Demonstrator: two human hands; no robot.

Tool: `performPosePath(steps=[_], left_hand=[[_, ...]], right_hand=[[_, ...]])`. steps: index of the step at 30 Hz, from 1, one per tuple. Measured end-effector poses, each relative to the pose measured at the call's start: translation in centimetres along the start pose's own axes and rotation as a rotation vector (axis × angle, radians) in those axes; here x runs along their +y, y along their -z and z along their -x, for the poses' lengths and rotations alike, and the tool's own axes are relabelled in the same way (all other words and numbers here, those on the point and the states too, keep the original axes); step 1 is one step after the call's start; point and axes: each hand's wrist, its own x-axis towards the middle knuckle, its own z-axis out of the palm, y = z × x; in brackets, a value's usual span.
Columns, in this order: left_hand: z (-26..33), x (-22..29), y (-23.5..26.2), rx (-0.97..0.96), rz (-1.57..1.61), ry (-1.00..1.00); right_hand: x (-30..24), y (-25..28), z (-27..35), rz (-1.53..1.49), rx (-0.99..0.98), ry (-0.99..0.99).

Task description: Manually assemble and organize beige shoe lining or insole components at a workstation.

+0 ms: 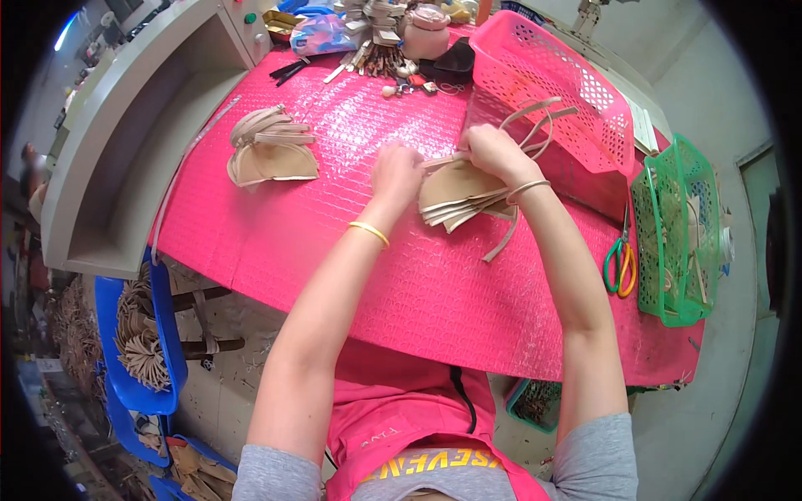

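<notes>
Operator: Where is the work, and how is each grip set?
Instructor: The tan stack [458, 194] is above the desk [292, 225], fanned at its lower edge. Both the left hand [396, 171] and right hand [493, 152] are closed around the pale strip [440, 162] at its top; fingertips are hidden.
Operator: Best practice?
Instructor: Keep the strip taut, layers aligned, and loose strap ends [535, 125] clear of the fingers.
</notes>
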Motion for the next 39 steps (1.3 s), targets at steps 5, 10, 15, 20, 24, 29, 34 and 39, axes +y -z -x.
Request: performPosePath(steps=[5,10,15,20,24,29,34,39], left_hand=[[2.0,-1.4,4.9,-0.054,0.548,-0.119],[5.3,1.7,13.1,-0.300,1.096,0.060],[8.0,0.8,15.6,-0.193,1.059,0.215],[10.4,-4.3,17.4,-0.038,0.962,0.386],[11.1,-1.6,15.0,-0.078,0.913,0.168],[9.8,0.0,11.3,-0.314,0.086,-0.600],[11.5,0.8,12.4,-0.739,0.189,-0.555],[13.5,1.9,11.6,-0.829,0.403,-0.772]], right_hand=[[-1.6,3.0,2.8,-0.222,-0.002,0.217],[-4.3,6.4,7.2,-0.374,0.179,0.206],[-6.0,5.9,9.0,-0.549,0.037,0.050],[-6.3,6.0,11.7,-0.503,0.053,-0.005],[-8.6,6.9,13.2,-0.707,-0.080,-0.226],[-12.9,8.3,13.5,-0.595,-0.037,0.207],[-13.5,9.8,15.8,-0.679,-0.175,0.080],[-13.9,10.0,16.0,-0.751,-0.200,0.278]])
